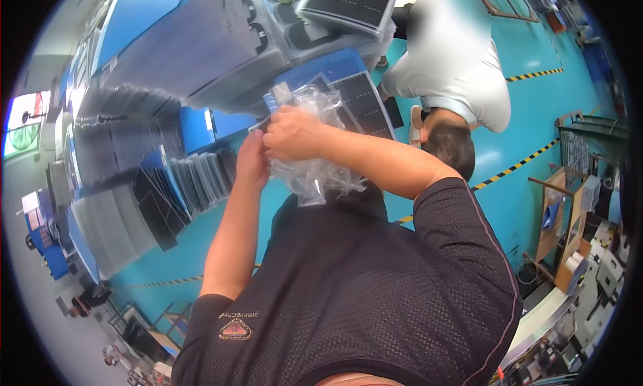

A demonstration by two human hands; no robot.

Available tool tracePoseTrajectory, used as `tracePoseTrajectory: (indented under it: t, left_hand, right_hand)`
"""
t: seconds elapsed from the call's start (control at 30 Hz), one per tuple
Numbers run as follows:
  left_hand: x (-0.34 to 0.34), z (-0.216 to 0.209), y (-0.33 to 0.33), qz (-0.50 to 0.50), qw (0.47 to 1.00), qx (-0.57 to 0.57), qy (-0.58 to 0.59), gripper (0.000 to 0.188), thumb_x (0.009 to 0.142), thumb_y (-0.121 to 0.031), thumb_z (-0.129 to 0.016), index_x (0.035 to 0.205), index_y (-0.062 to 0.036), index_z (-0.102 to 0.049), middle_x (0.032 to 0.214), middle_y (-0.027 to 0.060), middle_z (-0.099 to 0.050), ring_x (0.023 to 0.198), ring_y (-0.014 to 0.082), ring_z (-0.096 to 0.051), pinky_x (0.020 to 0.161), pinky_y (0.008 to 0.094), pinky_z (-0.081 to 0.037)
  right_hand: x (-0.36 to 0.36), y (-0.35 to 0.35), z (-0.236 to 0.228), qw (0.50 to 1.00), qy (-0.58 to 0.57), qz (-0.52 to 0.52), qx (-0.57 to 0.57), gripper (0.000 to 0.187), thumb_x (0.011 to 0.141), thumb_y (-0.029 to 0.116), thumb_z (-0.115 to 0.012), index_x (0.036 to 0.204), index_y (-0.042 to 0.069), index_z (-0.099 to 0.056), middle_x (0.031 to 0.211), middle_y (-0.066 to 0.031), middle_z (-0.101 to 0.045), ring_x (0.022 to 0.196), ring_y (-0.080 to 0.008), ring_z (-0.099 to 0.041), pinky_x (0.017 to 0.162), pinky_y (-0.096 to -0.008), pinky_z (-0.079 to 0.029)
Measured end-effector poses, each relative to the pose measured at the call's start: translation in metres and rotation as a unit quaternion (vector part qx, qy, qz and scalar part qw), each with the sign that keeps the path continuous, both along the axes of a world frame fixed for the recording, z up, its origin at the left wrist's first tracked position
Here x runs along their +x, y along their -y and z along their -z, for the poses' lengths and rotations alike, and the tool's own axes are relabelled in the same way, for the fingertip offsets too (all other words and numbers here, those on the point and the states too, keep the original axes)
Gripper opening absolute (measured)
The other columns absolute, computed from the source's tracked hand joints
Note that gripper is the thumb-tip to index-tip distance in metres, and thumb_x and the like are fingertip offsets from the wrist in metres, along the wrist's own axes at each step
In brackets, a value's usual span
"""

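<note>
My left hand [252, 159] is closed, its fingertips pressed together close beside my right hand. Bent across in front of me, my right hand [293, 133] is closed on crumpled clear plastic film [309, 177], which bulges above the hand and hangs below it. What lies between the fingertips of my left hand is too small to make out. Just beyond the film, a black panel with dashed light lines [365, 103] lies on a blue board [320, 66]. A small whitish piece [281, 92] shows above my right hand.
Tall stacks of clear plastic sheets [181, 57] rise ahead and to the left. More black panels [351, 4] top a far stack. Dark panels [158, 208] lean at lower left. A person in a white shirt [492, 84] bends close at right. Striped tape [516, 165] marks the turquoise floor.
</note>
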State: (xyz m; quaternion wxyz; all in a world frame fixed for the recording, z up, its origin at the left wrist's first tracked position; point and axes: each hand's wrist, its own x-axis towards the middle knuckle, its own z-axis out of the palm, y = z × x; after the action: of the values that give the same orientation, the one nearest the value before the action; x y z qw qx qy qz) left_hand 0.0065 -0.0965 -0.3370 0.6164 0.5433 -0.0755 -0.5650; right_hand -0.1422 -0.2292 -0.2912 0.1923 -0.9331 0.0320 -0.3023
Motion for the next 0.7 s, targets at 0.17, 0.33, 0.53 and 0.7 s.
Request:
tracePoseTrajectory:
  t: [0.17,0.33,0.53,0.7]
  left_hand:
    - [0.107,0.063,-0.088,-0.089,0.995,-0.044,-0.022,0.033,0.101,-0.031,-0.057,0.125,-0.0079,-0.061,0.122,0.0071,-0.067,0.108,0.0215,-0.065,0.096,0.0361,-0.05]
    - [0.24,0.076,-0.317,-0.335,0.941,0.028,-0.024,0.045,0.102,-0.039,-0.052,0.132,-0.0059,-0.058,0.132,0.0104,-0.063,0.118,0.0278,-0.061,0.106,0.0414,-0.045]
    - [0.242,0.0,-0.38,-0.444,0.878,0.14,0.108,0.028,0.102,-0.035,-0.057,0.108,-0.0084,-0.06,0.097,0.0055,-0.065,0.087,0.0231,-0.062,0.079,0.0407,-0.053]
    - [0.208,0.009,-0.358,-0.357,0.883,0.232,0.196,0.032,0.101,-0.038,-0.058,0.111,-0.0074,-0.06,0.096,0.0058,-0.063,0.085,0.0202,-0.06,0.075,0.0367,-0.051]
  right_hand:
    - [0.005,-0.013,-0.009,0.968,-0.201,-0.11,0.106,0.025,0.082,0.031,-0.064,0.074,0.008,-0.063,0.072,-0.0155,-0.067,0.072,-0.0385,-0.066,0.067,-0.0477,-0.05]
    - [-0.045,0.023,-0.008,0.886,-0.207,0.016,0.414,0.029,0.081,0.027,-0.071,0.073,0.003,-0.057,0.064,-0.0154,-0.059,0.058,-0.0315,-0.057,0.058,-0.042,-0.047]
    - [-0.09,0.088,-0.006,0.817,-0.417,0.259,0.302,0.038,0.077,0.032,-0.075,0.103,0.005,-0.064,0.092,-0.0165,-0.069,0.087,-0.0322,-0.067,0.078,-0.0416,-0.053]
    - [-0.013,0.059,0.079,0.941,-0.269,0.185,0.088,0.052,0.082,0.032,-0.073,0.129,0.014,-0.058,0.097,-0.0174,-0.061,0.09,-0.0376,-0.064,0.078,-0.0468,-0.053]
